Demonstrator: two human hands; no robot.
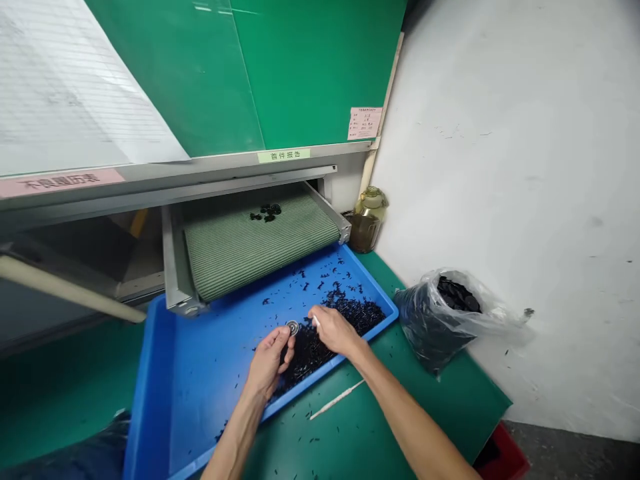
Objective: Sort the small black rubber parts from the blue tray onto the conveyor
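Between thumb and fingers, my left hand (271, 359) pinches a small round black disc (293, 327) with a pale ring pattern on its face. Close beside it on the right, my right hand (334, 328) is closed round a thin white stick-like tool (315, 321), most of it hidden in the fingers. Both hands are above a blue tray (200, 373). Many tiny black scraps (313, 353) are heaped under and around the hands in the tray's right part.
A green ribbed conveyor belt (260, 247) carrying several black pieces (267, 213) ends over the tray. On the green table (345, 440) lies a white thin stick (336, 401). A plastic bag (435, 320) of black discs stands right; a yellowish jug (369, 220) is behind.
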